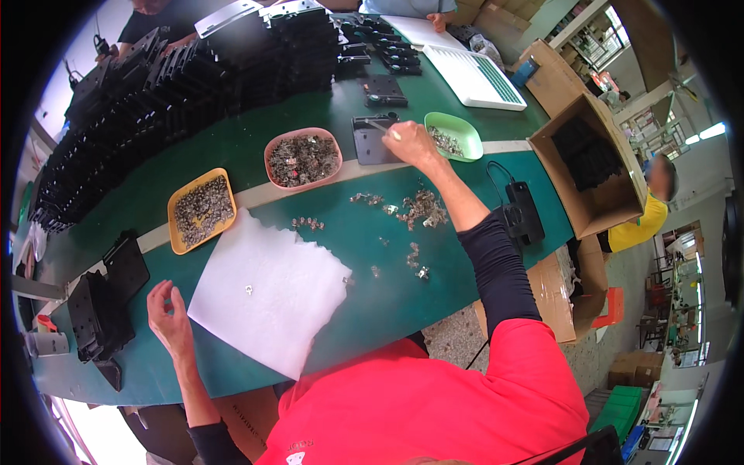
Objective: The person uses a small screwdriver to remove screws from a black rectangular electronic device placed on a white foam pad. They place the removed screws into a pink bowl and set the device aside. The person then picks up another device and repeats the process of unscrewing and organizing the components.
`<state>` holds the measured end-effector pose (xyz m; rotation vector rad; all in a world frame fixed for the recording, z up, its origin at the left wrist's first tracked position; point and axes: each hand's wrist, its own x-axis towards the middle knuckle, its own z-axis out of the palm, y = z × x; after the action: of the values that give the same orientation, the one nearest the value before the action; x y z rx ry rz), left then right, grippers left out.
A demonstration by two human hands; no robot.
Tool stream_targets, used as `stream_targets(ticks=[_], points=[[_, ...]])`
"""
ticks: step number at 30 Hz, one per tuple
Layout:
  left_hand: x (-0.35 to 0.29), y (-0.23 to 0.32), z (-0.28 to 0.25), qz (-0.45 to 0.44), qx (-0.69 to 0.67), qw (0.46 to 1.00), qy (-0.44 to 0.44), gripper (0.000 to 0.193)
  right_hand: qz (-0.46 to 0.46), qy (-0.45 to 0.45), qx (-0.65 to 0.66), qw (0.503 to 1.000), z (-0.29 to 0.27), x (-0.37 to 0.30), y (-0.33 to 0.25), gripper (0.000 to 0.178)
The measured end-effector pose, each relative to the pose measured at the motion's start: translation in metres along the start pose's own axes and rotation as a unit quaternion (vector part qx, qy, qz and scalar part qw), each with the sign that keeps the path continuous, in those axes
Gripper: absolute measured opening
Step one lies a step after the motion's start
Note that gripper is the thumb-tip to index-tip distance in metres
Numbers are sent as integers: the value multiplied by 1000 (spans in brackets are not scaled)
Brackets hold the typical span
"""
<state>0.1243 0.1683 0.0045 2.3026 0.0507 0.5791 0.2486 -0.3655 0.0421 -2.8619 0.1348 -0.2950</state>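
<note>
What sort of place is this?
Probably an assembly workshop: rows of black parts stacked along a green worktable, a yellow tray of small metal pieces, and an open cardboard box.

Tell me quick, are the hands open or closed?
Left hand: loosely open, nothing visible in it.
Right hand: fingers bent over the flat dark-grey rectangular plate; can't tell what it holds.

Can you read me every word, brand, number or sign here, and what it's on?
None reads clearly enough to quote.
Red cloth shirt: small dark lettering, too blurred to read.
Brown cardboard box below the green flat-topped table: faint printing, too blurred to read.
Flat dark rectangular plate at the person's right hand: no lettering can be made out.
</note>
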Motion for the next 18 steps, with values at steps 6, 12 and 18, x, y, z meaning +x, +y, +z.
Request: stream_targets(ticks=[6, 12, 18], points=[[-8, 6, 2, 19, -15, 999, -35, 15, 93, -14, -36, 995, 3, 4, 25, 34], [-26, -1, 7, 37, -39, 997, -58, 15, 114, -7, 8, 993, 15, 12, 32, 36], [-29, 0, 6, 42, -28, 997, -55, 15, 270, -72, 244, 929, 3, 48, 25, 22]])
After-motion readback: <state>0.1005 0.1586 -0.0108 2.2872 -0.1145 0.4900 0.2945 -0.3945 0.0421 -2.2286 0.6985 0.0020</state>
